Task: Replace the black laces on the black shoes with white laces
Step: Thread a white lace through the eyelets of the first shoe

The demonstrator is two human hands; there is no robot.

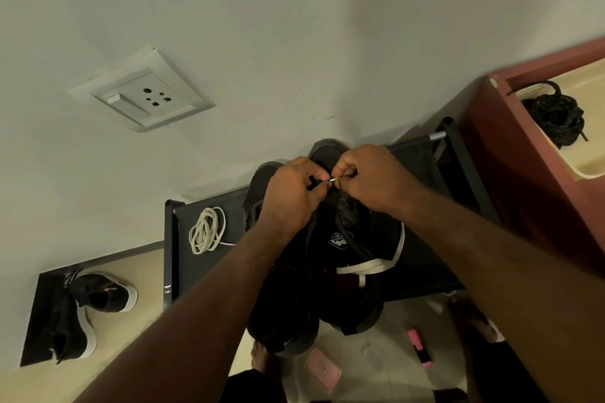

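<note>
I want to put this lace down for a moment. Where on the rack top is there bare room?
Bare fabric shows on the rack top this side of the coiled white lace, and in a strip between the right shoe and the maroon cabinet. The middle is crowded: left shoe, left hand and right hand pinching the lace tip.

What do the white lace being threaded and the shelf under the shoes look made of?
The white lace: flat woven fabric, matte, likely cotton or polyester, lying limp like ribbon. Its tip glints, probably a plastic or metal aglet. The shelf: dark cloth stretched on a frame; a silvery metal tube shows at one corner.
</note>
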